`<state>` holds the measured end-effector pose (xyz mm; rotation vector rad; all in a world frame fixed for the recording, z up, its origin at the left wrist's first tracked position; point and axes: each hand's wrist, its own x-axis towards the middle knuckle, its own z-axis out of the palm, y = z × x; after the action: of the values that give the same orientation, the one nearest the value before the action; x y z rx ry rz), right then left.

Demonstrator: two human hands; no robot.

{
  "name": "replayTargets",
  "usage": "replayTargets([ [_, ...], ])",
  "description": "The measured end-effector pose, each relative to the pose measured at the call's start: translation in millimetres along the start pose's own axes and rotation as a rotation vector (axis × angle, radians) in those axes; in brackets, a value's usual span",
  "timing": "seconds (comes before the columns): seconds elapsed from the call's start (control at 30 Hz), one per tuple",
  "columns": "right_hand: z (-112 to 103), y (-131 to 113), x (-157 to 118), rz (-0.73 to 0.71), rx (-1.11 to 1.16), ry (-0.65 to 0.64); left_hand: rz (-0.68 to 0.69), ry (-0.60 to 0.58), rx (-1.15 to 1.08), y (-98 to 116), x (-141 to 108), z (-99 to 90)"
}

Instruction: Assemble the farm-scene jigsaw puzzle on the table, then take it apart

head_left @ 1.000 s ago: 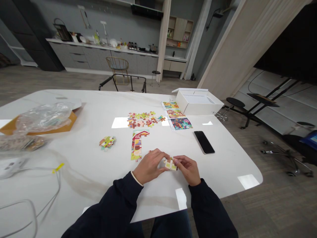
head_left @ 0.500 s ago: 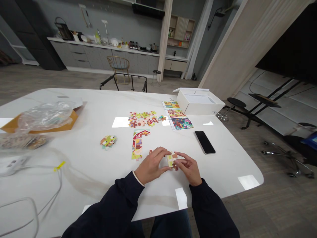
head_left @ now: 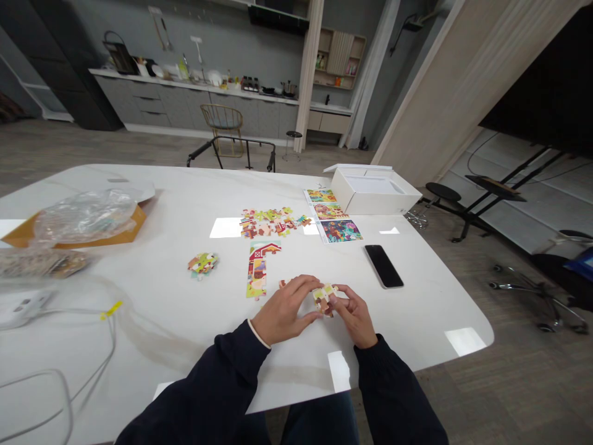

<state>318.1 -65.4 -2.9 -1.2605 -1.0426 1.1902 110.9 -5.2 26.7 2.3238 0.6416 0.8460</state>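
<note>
In the head view, the partly joined puzzle section (head_left: 256, 275), an upright strip with a barn at its far end, lies flat on the white table (head_left: 194, 358) and serves as the landmark. To the right of it and nearer the person, a small cluster of puzzle pieces (head_left: 324, 298) is held up between the hands. The right hand (head_left: 356, 316) has it pinched between thumb and fingers; the left hand (head_left: 282, 314) is curved round its other side, thumb and forefinger parted, and whether those tips touch it I cannot tell. The hands are near each other but apart. Beyond the section lie loose pieces (head_left: 264, 230); left of it, a small heap of pieces (head_left: 202, 264); to its right, a phone (head_left: 384, 266); to its far right, a picture sheet (head_left: 341, 231) beside an open white box (head_left: 384, 201). The pieces look like thin printed card, so I'd expect them to be light, fairly stiff, and a little slick on the face. The knobs would probably bend or fray first, making the straighter edges or the flat middle the better hold, with a gentle pinch.
</note>
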Motion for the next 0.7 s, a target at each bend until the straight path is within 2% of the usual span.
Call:
replayTargets([
  [0.27, -1, 2, -2, 0.028, -0.021, -0.089, 0.02, 0.06, 0.132, 1, 2, 3.7],
  [0.53, -8, 10, -1, -0.154, -0.036, 0.025, -0.004, 0.056, 0.102, 1, 2, 0.9],
  [0.7, -9, 16, 0, -0.188, -0.118, -0.008, 0.006, 0.027, 0.117, 0, 1, 2.6],
])
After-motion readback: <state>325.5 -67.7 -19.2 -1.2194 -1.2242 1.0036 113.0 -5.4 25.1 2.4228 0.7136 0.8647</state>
